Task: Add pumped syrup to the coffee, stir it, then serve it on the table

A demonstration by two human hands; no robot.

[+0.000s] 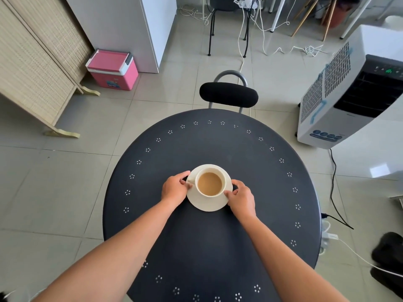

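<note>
A cream cup (222,176) full of light brown milky coffee (209,184) stands on a cream saucer (209,203) near the middle of a round dark table (218,236). My left hand (174,189) grips the saucer's left rim, its fingers beside the cup's handle. On the opposite side, my right hand (242,198) pinches the saucer's right rim. The saucer rests flat on the tabletop. No syrup pump or spoon is in view.
A black-backed chair (228,94) stands at the table's far side. An air cooler (349,94) is on the right with cables on the floor. A pink cooler box (112,69) and a woven screen (32,62) are at the left.
</note>
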